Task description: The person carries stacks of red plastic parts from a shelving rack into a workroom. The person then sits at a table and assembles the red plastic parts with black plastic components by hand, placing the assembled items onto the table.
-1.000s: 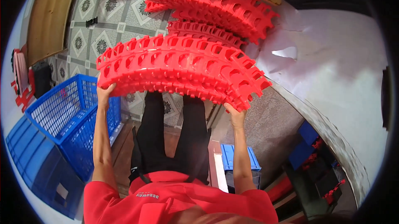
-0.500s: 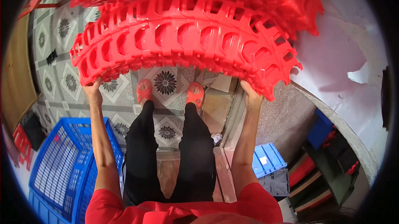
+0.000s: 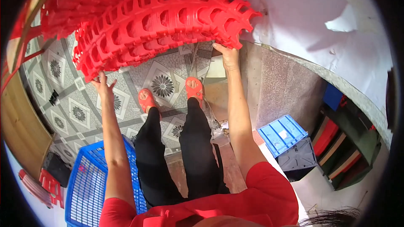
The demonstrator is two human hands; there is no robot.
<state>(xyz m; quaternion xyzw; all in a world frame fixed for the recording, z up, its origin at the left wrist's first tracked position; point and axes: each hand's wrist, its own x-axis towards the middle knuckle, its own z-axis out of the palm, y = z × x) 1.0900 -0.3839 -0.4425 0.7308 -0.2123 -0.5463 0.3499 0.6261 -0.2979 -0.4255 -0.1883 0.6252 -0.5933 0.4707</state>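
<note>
red stack [image 3: 80, 2] cropped, right hand [image 3: 229, 56] part-hidden; basket [image 3: 86, 180] cropped

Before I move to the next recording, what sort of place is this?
Perhaps a small workshop or storeroom: curved red plastic pieces are massed above a patterned tile floor, with a blue mesh-sided crate at left.

Two hands are here: one left hand [image 3: 103, 85] and one right hand [image 3: 228, 58]. Beyond them there are several red strips [image 3: 162, 21]; their exact number I cannot tell. Between them, two sandals [image 3: 194, 93]. Behind the left hand, one basket [image 3: 87, 190]; behind the right, one blue box [image 3: 275, 138] and one black box [image 3: 297, 162].
</note>
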